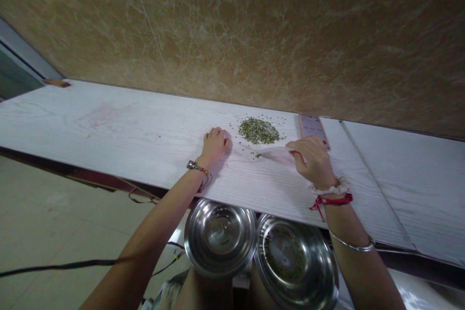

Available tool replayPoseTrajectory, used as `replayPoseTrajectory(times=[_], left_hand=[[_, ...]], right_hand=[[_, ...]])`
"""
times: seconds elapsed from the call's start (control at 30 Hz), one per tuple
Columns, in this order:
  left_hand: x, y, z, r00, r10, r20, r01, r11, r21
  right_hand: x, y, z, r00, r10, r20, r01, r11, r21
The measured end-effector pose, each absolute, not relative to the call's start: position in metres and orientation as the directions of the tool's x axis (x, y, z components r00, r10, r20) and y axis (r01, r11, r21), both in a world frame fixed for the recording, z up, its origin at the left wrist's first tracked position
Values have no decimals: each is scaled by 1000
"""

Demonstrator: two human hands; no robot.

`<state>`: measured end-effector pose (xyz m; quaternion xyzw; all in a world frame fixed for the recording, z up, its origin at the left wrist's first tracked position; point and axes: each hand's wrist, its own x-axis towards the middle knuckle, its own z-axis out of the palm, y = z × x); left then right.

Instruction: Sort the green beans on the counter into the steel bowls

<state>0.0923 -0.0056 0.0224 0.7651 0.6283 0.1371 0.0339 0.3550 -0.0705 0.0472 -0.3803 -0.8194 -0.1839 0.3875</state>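
A small heap of green beans (258, 130) lies on the white wood-grain tabletop (109, 131), with stray beans scattered round it. My left hand (215, 144) rests on the table just left of the heap, fingers curled under. My right hand (313, 157) is to the right of the heap and pinches the edge of a thin clear plastic bag (267, 151) that lies flat between the hands with a few beans on it.
A phone (314, 128) with a lit screen lies beyond my right hand near the marbled wall. Two steel bowls sit below the table's near edge: the left bowl (220, 236), and the right bowl (295, 262) holding some green beans. Cables (54, 266) run over the tiled floor.
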Motion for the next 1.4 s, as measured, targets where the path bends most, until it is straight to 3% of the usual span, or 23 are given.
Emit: replayPoseTrajectory(times=[1.03, 1.2, 1.4], left_hand=[[93, -5, 22, 170, 974, 147, 964, -195, 182], [92, -5, 21, 174, 969, 173, 959, -207, 193], [92, -5, 21, 175, 970, 169, 961, -205, 183]], right_hand=[[356, -73, 51, -410, 415, 812, 777, 625, 74], [354, -72, 51, -477, 416, 774, 757, 642, 121], [353, -76, 54, -472, 426, 772, 723, 689, 62]])
